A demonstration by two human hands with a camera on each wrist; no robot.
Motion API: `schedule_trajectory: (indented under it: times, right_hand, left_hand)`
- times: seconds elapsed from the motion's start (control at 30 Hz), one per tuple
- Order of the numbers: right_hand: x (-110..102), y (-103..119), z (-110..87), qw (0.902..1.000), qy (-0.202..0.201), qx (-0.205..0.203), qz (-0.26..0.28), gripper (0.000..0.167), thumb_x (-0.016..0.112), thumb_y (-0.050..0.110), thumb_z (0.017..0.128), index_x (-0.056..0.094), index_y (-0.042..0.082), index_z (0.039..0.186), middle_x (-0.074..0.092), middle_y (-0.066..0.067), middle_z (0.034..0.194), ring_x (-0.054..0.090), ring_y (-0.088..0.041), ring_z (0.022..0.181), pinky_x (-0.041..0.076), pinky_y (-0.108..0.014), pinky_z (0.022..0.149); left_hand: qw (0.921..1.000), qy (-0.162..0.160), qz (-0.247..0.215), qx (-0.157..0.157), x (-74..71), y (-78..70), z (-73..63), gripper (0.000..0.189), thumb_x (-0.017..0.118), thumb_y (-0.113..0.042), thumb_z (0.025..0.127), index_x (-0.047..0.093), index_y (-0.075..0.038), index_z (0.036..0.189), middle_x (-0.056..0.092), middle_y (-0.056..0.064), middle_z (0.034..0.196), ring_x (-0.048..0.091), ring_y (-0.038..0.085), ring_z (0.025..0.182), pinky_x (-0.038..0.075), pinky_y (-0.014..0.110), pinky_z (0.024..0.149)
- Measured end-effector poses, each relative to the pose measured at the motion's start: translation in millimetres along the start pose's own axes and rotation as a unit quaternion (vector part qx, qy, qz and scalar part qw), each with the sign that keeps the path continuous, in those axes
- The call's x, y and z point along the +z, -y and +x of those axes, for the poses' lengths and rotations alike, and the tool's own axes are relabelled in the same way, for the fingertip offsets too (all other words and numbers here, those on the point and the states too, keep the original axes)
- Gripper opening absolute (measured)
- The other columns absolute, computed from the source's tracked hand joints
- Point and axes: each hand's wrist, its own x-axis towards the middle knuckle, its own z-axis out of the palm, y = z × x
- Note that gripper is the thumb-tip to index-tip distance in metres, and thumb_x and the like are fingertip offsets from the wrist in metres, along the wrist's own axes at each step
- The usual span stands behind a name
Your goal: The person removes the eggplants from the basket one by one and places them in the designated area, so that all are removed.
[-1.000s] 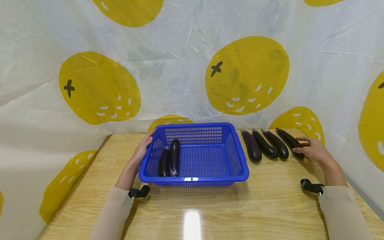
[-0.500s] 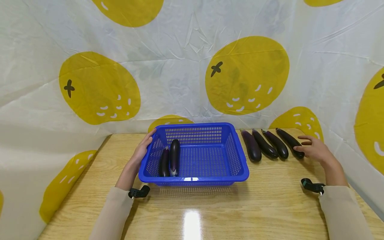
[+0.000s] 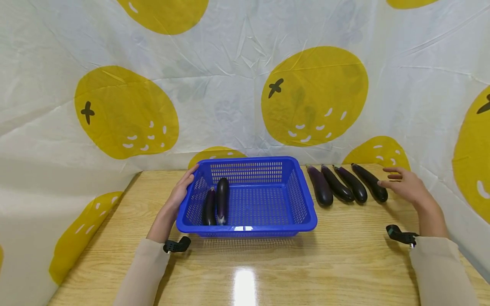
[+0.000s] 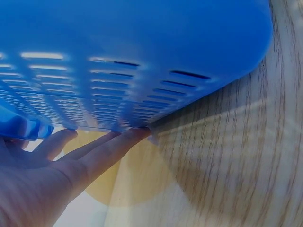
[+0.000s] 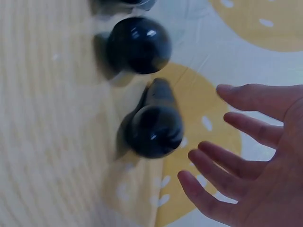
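Observation:
My left hand (image 3: 179,193) rests against the left side of a blue plastic basket (image 3: 246,228). In the left wrist view its extended fingers (image 4: 113,150) touch the slotted outer wall. Two dark eggplants lie side by side inside the basket, a left one (image 3: 209,207) and a right one (image 3: 223,199). My right hand (image 3: 409,185) is held just right of the outermost eggplant (image 3: 369,182), fingers spread and holding nothing. In the right wrist view a gap shows between that eggplant's rounded end (image 5: 155,132) and the fingertips.
More eggplants, among them a purplish one (image 3: 320,186), line up between the basket and the outermost one on the wooden table (image 3: 314,263). A white cloth (image 3: 229,102) with yellow fruit prints hangs behind and at both sides.
My right hand has drawn away to the right from the outermost eggplant, its fingers spreading off it. The left hand, the basket and the eggplants stay where they were.

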Motion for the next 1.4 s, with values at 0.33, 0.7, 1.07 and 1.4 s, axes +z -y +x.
schedule_trajectory:
  times: [0.33,0.7,1.07,1.4]
  right_hand:
    - [-4.9,27.2,-1.7,0.9987,-0.023,-0.045,0.007,0.071,0.059,0.031,0.106,0.029,-0.010,0.156,0.035,-0.045,0.150,0.040,-0.061,0.132,0.044,-0.068,0.096]
    - [0.8,63.5,-4.1,0.9948,-0.034,-0.092,0.028,0.073,0.062,0.032,0.104,0.030,-0.004,0.159,0.039,-0.041,0.150,0.043,-0.058,0.131,0.056,-0.039,0.093]
    - [10.6,98.3,-6.8,0.9897,-0.060,-0.126,0.034,0.070,0.066,0.034,0.102,0.037,0.003,0.158,0.047,-0.034,0.149,0.060,-0.022,0.123,0.040,-0.003,0.075]
    - [24.5,120.2,-10.2,0.9824,-0.054,-0.167,0.062,0.063,0.067,0.026,0.101,0.041,0.007,0.156,0.053,-0.027,0.146,0.060,-0.014,0.122,0.042,-0.003,0.080]
  left_hand:
    - [0.9998,0.002,-0.020,0.002,1.0,-1.4,0.3,0.052,0.022,-0.033,0.115,0.019,-0.028,0.167,0.014,0.006,0.175,0.019,0.036,0.159,0.020,0.058,0.126]
    - [0.9999,0.001,-0.015,0.002,1.5,-1.4,2.1,0.053,0.022,-0.032,0.115,0.018,-0.028,0.167,0.015,0.006,0.175,0.020,0.035,0.159,0.020,0.057,0.127]
    - [0.9998,0.000,-0.018,0.000,1.4,-1.1,2.3,0.052,0.022,-0.033,0.115,0.019,-0.029,0.167,0.014,0.005,0.175,0.018,0.036,0.159,0.019,0.059,0.127]
    - [0.9999,-0.005,-0.009,-0.001,2.0,-2.5,1.5,0.052,0.022,-0.032,0.115,0.019,-0.029,0.167,0.014,0.007,0.175,0.020,0.037,0.158,0.021,0.060,0.126]
